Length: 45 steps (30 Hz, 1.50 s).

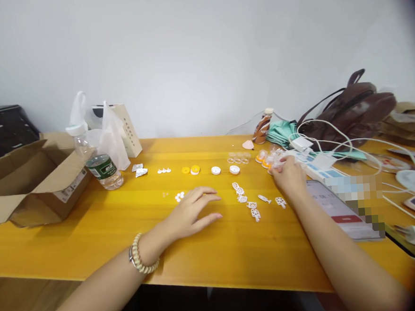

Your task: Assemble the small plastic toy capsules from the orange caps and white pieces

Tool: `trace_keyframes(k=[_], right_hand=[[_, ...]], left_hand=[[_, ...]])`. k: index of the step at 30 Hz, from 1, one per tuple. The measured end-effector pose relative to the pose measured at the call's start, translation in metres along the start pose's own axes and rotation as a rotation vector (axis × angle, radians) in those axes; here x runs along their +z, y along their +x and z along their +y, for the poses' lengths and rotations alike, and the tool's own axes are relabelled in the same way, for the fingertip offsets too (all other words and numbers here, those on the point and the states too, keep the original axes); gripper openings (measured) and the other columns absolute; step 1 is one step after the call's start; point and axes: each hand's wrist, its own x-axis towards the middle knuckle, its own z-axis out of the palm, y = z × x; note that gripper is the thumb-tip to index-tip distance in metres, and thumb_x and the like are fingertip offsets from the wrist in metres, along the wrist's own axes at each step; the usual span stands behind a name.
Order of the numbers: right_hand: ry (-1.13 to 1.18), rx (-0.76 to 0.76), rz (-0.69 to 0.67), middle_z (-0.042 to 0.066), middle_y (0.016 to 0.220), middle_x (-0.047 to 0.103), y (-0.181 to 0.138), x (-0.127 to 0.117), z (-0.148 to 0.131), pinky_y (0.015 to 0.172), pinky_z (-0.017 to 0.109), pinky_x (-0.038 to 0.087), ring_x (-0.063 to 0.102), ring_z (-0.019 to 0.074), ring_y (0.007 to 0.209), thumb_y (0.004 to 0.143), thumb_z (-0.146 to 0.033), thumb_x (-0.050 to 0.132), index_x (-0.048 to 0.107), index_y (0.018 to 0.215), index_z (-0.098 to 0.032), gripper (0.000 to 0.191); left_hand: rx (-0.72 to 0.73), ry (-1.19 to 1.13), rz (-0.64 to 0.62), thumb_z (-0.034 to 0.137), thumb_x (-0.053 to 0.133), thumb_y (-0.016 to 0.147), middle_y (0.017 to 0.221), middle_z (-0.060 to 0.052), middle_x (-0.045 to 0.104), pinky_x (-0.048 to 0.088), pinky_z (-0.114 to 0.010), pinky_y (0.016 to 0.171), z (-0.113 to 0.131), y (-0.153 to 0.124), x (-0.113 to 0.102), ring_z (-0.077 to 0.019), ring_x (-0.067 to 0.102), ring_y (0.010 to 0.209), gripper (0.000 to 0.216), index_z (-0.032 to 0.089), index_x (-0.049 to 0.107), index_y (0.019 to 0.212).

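Cutouts (248, 201), small, white and lacy, lie on the yellow table (92, 230) in a loose string. The string's long axis runs slantwise from the far left toward the near right, and two more pieces trail off to the right.

Just left of the cutouts the left hand (193, 214) rests palm down on the wood. It is fully open and holds nothing, with the fingers spread and pointing right toward the cutouts. A beaded bracelet (143, 260) sits on its wrist. Left of the cutouts, just past that hand's fingertips, is a small cluster of white dots (179, 196), close to the hand but not touched.

Beyond the cutouts and a little right, the right hand (289, 177) reaches away from the person with its fingers curled down onto a pile (265, 159) of clear and orange bits. The pile's long axis runs left to right, across the line of the forearm. The fingertips touch it, but I cannot tell whether they pinch a piece.

Beyond the cutouts a row of white and yellow rounds (215, 170) runs left to right. Far left of the cutouts stand a bottle (103, 168) and an open box (28, 184). Right of the cutouts, past the right hand, lies a power strip (318, 165), with a brown bag (349, 107) behind it.
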Motion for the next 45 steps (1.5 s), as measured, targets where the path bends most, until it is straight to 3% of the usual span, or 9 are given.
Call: trace_keyframes(k=[8, 14, 18, 22, 25, 28, 38, 41, 45], right_hand=[[0.089, -0.005, 0.066, 0.004, 0.065, 0.055, 0.000, 0.004, -0.003, 0.063, 0.036, 0.036, 0.052, 0.0238, 0.065, 0.072, -0.026, 0.050, 0.044, 0.087, -0.019, 0.018], [0.437, -0.091, 0.002, -0.001, 0.056, 0.048, -0.012, 0.001, -0.020, 0.055, 0.031, 0.035, 0.046, 0.0168, 0.051, 0.075, -0.035, 0.053, 0.037, 0.069, -0.023, 0.021], [0.510, -0.146, -0.061, -0.004, 0.054, 0.047, -0.020, -0.002, -0.031, 0.051, 0.027, 0.035, 0.042, 0.0132, 0.047, 0.077, -0.037, 0.052, 0.040, 0.068, -0.023, 0.020], [0.548, -0.187, -0.090, -0.004, 0.054, 0.046, -0.025, -0.005, -0.037, 0.050, 0.025, 0.035, 0.041, 0.0120, 0.047, 0.077, -0.040, 0.052, 0.042, 0.068, -0.022, 0.023], [0.568, -0.198, -0.096, -0.004, 0.054, 0.045, -0.026, -0.006, -0.039, 0.048, 0.025, 0.034, 0.040, 0.0117, 0.047, 0.077, -0.043, 0.051, 0.042, 0.067, -0.022, 0.025], [0.583, -0.198, -0.101, -0.004, 0.054, 0.045, -0.027, -0.006, -0.040, 0.048, 0.024, 0.034, 0.040, 0.0114, 0.047, 0.078, -0.041, 0.051, 0.042, 0.067, -0.022, 0.024], [0.646, -0.199, -0.138, -0.004, 0.053, 0.045, -0.034, -0.010, -0.050, 0.048, 0.025, 0.034, 0.040, 0.0119, 0.048, 0.077, -0.041, 0.052, 0.043, 0.065, -0.022, 0.024], [0.639, -0.206, -0.151, -0.004, 0.053, 0.045, -0.035, -0.011, -0.051, 0.048, 0.025, 0.034, 0.040, 0.0119, 0.048, 0.076, -0.041, 0.053, 0.044, 0.064, -0.021, 0.024], [0.645, -0.219, -0.153, -0.004, 0.054, 0.045, -0.036, -0.012, -0.054, 0.049, 0.025, 0.034, 0.040, 0.0115, 0.048, 0.076, -0.040, 0.053, 0.044, 0.064, -0.021, 0.024]], left_hand=[[-0.038, 0.060, 0.057, 0.031, 0.048, 0.088, 0.112, -0.010, 0.058, 0.041, -0.037, 0.096, -0.005, 0.002, -0.001, -0.0206, 0.053, 0.108, 0.029, 0.020, 0.050, 0.115], [-0.585, 0.343, 0.180, 0.013, 0.038, 0.086, 0.113, -0.014, 0.059, 0.045, -0.037, 0.091, -0.084, 0.001, -0.029, -0.0221, 0.056, 0.105, 0.031, 0.014, 0.050, 0.115], [-0.748, 0.462, 0.163, 0.007, 0.045, 0.076, 0.103, -0.020, 0.059, 0.042, -0.045, 0.090, -0.133, -0.001, -0.053, -0.0310, 0.056, 0.103, 0.038, 0.005, 0.049, 0.114], [-0.795, 0.508, 0.128, 0.011, 0.048, 0.076, 0.094, -0.016, 0.062, 0.044, -0.039, 0.087, -0.151, -0.003, -0.057, -0.0281, 0.059, 0.096, 0.024, 0.009, 0.057, 0.098], [-0.773, 0.500, 0.122, 0.015, 0.048, 0.078, 0.085, -0.013, 0.063, 0.045, -0.036, 0.082, -0.149, -0.004, -0.055, -0.0257, 0.060, 0.089, 0.011, 0.013, 0.059, 0.079], [-0.685, 0.465, 0.135, 0.017, 0.047, 0.080, 0.085, -0.011, 0.063, 0.045, -0.036, 0.080, -0.131, -0.002, -0.052, -0.0245, 0.059, 0.088, 0.013, 0.015, 0.059, 0.076], [-0.158, 0.103, -0.167, 0.019, 0.047, 0.085, 0.081, 0.000, 0.064, 0.050, -0.024, 0.071, -0.025, 0.012, 0.013, -0.0145, 0.061, 0.074, 0.014, 0.023, 0.060, 0.083], [-0.144, 0.087, -0.161, 0.023, 0.046, 0.087, 0.085, -0.002, 0.064, 0.050, -0.027, 0.073, -0.021, 0.010, 0.017, -0.0165, 0.061, 0.077, 0.014, 0.022, 0.060, 0.090], [-0.211, 0.125, -0.096, 0.030, 0.047, 0.088, 0.092, -0.003, 0.065, 0.049, -0.029, 0.082, -0.039, 0.009, 0.005, -0.0166, 0.061, 0.087, 0.017, 0.020, 0.059, 0.096]])
